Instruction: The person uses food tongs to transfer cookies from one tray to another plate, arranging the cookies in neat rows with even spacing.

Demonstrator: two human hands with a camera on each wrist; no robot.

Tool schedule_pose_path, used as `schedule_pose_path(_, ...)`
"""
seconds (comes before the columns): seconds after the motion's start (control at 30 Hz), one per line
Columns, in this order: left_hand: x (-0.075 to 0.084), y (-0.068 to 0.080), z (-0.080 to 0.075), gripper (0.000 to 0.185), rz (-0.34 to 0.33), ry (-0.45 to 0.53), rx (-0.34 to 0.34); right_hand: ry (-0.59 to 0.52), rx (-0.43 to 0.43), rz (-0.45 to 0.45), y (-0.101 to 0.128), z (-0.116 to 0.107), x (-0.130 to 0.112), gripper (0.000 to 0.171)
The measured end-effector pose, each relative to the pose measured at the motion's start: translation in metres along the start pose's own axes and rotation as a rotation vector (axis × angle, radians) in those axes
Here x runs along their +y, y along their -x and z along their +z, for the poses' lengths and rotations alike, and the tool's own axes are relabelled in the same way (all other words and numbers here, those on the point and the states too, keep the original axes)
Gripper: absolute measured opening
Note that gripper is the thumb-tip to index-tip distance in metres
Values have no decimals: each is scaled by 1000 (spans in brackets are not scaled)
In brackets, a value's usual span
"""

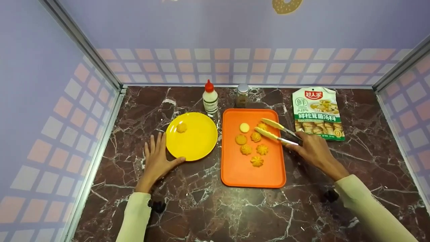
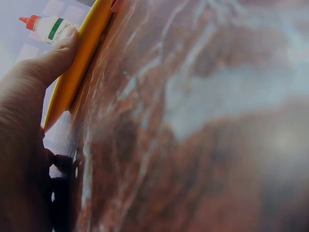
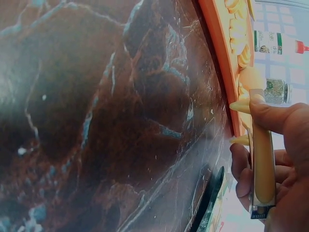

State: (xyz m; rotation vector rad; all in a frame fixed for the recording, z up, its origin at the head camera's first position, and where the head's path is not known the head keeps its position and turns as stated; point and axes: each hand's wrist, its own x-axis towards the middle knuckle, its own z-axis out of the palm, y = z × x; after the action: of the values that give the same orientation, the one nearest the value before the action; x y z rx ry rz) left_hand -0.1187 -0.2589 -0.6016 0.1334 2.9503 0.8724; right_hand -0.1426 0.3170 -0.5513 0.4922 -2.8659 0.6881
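My right hand (image 1: pixel 315 150) grips one pair of tongs (image 1: pixel 268 135) over the orange tray (image 1: pixel 252 178), among seven cookies (image 1: pixel 246 149); my left hand (image 1: pixel 157 162), fingers straight, touches the yellow plate (image 1: pixel 198 144) left of it, holding one cookie (image 1: pixel 181 127). Right of the tray: one bag (image 1: pixel 318 116), "好人家".

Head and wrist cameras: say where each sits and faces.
Head: on the head, facing forward and down at the yellow plate and orange tray; left hand, right hand and sleeves show.
Left wrist: on that wrist, facing the tabletop and plate's edge; left hand shows.
Right wrist: on that wrist, facing the tabletop, tongs and tray's edge; right hand shows.
Both wrist views share the red-capped bottle.
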Motion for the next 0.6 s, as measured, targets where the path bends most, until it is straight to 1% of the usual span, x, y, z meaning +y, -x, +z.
schedule_pose_path(0.33,1,-3,-2,136,-4,-14,-2,10,-39,-6,-2,-4,-1,46)
schedule_pose_path(0.6,1,-1,-1,135,-3,-17,-6,27,-77,4,-2,-6,-1,46)
